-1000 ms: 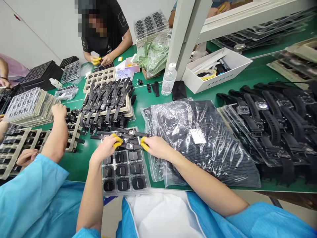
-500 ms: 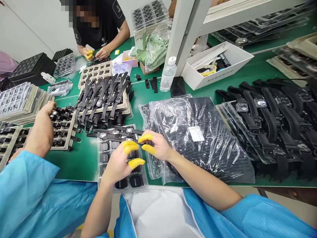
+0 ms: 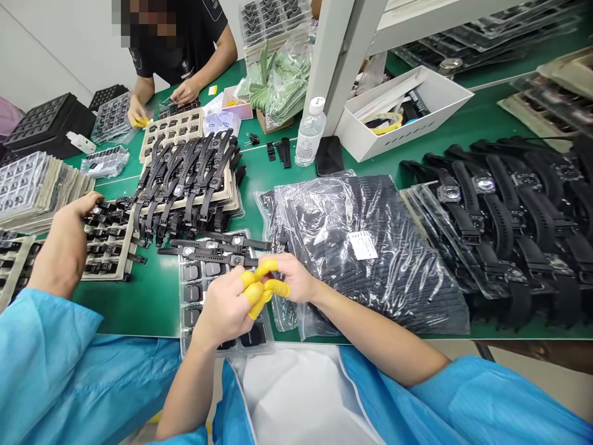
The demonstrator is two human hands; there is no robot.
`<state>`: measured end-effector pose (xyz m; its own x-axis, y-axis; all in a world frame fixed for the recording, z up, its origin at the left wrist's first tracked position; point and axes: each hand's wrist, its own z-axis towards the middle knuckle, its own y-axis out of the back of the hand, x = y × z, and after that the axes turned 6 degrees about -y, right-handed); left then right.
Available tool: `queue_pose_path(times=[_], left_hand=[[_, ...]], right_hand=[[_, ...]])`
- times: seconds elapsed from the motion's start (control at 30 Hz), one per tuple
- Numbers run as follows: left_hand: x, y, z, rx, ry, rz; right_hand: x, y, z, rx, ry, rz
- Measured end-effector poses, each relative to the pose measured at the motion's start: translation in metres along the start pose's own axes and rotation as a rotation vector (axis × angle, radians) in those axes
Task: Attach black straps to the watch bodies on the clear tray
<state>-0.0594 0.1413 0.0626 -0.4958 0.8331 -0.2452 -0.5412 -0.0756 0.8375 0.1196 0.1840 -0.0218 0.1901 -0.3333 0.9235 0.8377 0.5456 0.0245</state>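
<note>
Drawn together since half a second earlier, a worker's left hand [image 3: 227,306] and right hand [image 3: 295,278] meet at the fingertips in yellow finger cots [image 3: 280,288] above a clear plastic tray [image 3: 187,342]; whether they pinch anything cannot be told. At ten o'clock from them shows a co-worker's hand [image 3: 79,209]; toward eleven, black-strapped watches [image 3: 213,245] lie across the tray's far end; toward three sits a clear bag of dark straps [image 3: 343,222]. Working well here likely means a light touch, with fingertips kept clear of the watches.

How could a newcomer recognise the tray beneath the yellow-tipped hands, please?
On the green table, find the plastic bag with the white label. Left of it lies the tray: unlike beige trays nearby, it is clear, holding rounded black squares.
</note>
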Motion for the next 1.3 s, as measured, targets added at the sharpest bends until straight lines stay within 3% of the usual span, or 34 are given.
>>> queue_pose_path(times=[0.2,0.5,0.73,0.83,0.97,1.2,1.3], left_hand=[[-0.003,-0.009,-0.003,-0.052,0.056,-0.047],[0.000,-0.006,-0.013,0.026,0.120,-0.162],[0.001,-0.016,-0.017,-0.078,0.199,-0.288],[0.001,-0.018,-0.018,-0.112,0.206,-0.254],[0.000,-0.020,-0.021,-0.155,0.198,-0.387],[-0.003,-0.041,-0.040,-0.295,0.498,-0.659],[0.002,-0.042,-0.044,-0.290,0.585,-0.681]], right_hand=[[-0.001,0.003,0.000,0.038,-0.058,0.052],[-0.007,-0.001,-0.001,0.075,-0.155,0.098],[-0.006,-0.006,0.000,0.121,-0.263,0.174],[-0.005,-0.008,0.001,0.139,-0.277,0.168],[-0.003,-0.009,0.002,0.141,-0.268,0.157],[0.003,-0.011,0.004,0.155,-0.279,0.167],[0.006,-0.008,0.003,0.130,-0.252,0.143]])
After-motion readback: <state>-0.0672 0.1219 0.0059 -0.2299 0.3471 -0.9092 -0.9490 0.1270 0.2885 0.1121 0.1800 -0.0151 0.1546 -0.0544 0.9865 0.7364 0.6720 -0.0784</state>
